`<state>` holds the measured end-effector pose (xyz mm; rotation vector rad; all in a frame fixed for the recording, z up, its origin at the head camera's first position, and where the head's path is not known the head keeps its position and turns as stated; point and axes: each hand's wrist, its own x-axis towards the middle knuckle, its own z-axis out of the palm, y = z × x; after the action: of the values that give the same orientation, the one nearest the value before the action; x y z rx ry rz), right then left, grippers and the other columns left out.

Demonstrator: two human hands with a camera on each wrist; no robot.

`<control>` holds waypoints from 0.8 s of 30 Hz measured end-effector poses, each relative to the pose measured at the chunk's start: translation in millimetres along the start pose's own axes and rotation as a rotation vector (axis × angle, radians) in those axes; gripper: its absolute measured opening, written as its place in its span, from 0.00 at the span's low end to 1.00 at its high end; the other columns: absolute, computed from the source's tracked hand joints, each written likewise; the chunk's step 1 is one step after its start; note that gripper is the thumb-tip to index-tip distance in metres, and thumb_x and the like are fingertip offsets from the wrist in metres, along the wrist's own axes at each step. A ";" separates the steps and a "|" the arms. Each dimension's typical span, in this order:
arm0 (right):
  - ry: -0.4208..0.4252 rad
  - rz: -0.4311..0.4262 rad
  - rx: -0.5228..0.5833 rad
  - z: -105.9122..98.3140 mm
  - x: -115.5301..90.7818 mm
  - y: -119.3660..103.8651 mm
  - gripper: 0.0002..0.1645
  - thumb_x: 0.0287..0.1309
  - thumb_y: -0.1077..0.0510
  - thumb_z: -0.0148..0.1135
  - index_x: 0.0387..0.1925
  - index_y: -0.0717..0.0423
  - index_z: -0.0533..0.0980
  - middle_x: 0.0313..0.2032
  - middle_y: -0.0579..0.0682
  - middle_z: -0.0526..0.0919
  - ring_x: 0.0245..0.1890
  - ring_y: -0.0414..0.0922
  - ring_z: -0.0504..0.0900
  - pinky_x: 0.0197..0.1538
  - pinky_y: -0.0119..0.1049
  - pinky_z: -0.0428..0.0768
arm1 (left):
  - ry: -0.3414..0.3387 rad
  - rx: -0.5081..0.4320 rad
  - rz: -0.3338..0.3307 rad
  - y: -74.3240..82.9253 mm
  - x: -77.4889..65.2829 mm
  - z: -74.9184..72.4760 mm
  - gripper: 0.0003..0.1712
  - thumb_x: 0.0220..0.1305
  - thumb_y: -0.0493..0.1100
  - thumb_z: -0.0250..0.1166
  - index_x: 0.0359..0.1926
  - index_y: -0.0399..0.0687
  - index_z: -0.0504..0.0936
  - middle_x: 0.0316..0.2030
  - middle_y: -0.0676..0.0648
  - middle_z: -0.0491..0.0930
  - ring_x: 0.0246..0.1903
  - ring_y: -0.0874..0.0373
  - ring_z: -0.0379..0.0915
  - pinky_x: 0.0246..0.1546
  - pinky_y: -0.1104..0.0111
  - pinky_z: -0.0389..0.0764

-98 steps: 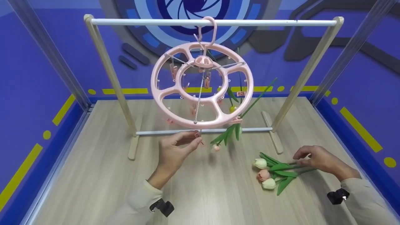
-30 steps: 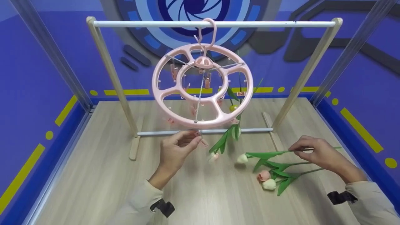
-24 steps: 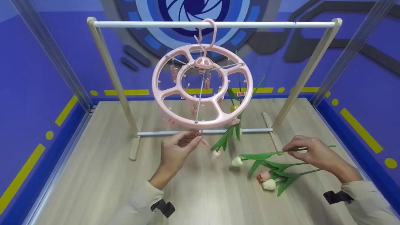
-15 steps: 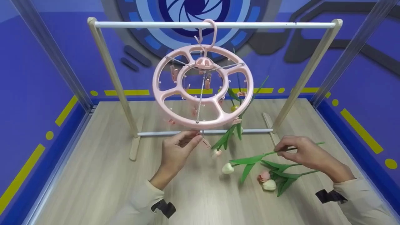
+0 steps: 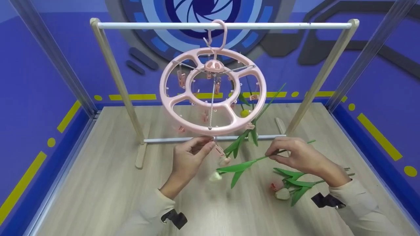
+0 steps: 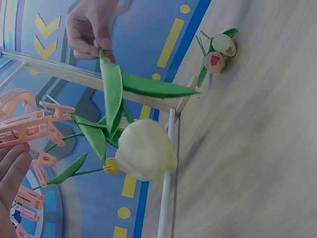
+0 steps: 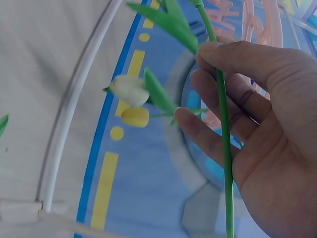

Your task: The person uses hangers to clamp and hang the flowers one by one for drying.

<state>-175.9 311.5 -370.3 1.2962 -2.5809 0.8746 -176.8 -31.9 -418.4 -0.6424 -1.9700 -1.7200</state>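
A pink round clip hanger (image 5: 177, 97) hangs by its hook in the head view. At its front rim my left hand (image 5: 187, 159) pinches a pink clothespin (image 5: 219, 150), seen closer in the left wrist view. My right hand (image 5: 300, 154) holds an artificial white tulip (image 5: 215, 176) by its green stem, between thumb and fingertips. The flower points left and slightly down, just below the clothespin and apart from it. Behind it, a yellow tulip (image 5: 245, 113) and a pale pink tulip (image 5: 225, 160) hang head-down from the hanger's right side.
The hanger's hook sits on the white top rail (image 5: 279, 25) of a wooden-legged rack. On the table at right lie a pink tulip (image 5: 277, 186) and another white tulip (image 5: 283, 193). Several more clothespins dangle from the ring. Blue patterned walls (image 5: 49, 82) surround the table.
My right hand has picked the white tulip from the pile on the table and carried it left, toward the left hand. The left hand stays at the clothespin, shifting slightly right.
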 end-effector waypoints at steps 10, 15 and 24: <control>0.023 -0.026 0.012 14.9 26.0 -8.6 0.18 0.58 0.75 0.74 0.45 0.52 0.87 0.42 0.43 0.88 0.42 0.43 0.87 0.46 0.41 0.90 | -0.005 -0.020 0.025 1.1 1.0 4.0 0.08 0.66 0.36 0.76 0.45 0.37 0.91 0.40 0.50 0.91 0.38 0.56 0.89 0.40 0.67 0.89; 0.040 -0.028 0.007 20.6 36.8 -13.7 0.17 0.57 0.75 0.75 0.45 0.55 0.87 0.43 0.45 0.88 0.44 0.44 0.88 0.48 0.42 0.90 | -0.015 -0.026 0.012 3.0 1.3 4.0 0.08 0.67 0.37 0.76 0.45 0.39 0.91 0.40 0.52 0.91 0.38 0.56 0.89 0.40 0.68 0.89; 0.055 -0.058 -0.014 27.2 55.9 -24.1 0.17 0.57 0.73 0.77 0.46 0.55 0.87 0.46 0.47 0.89 0.48 0.46 0.88 0.54 0.43 0.88 | -0.028 -0.028 0.016 4.3 1.7 6.0 0.08 0.67 0.38 0.76 0.45 0.39 0.91 0.40 0.52 0.91 0.38 0.56 0.89 0.41 0.67 0.89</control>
<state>-188.5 246.5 -362.3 1.3176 -2.4903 0.8682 -175.7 -25.3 -414.8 -0.6930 -1.9576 -1.7408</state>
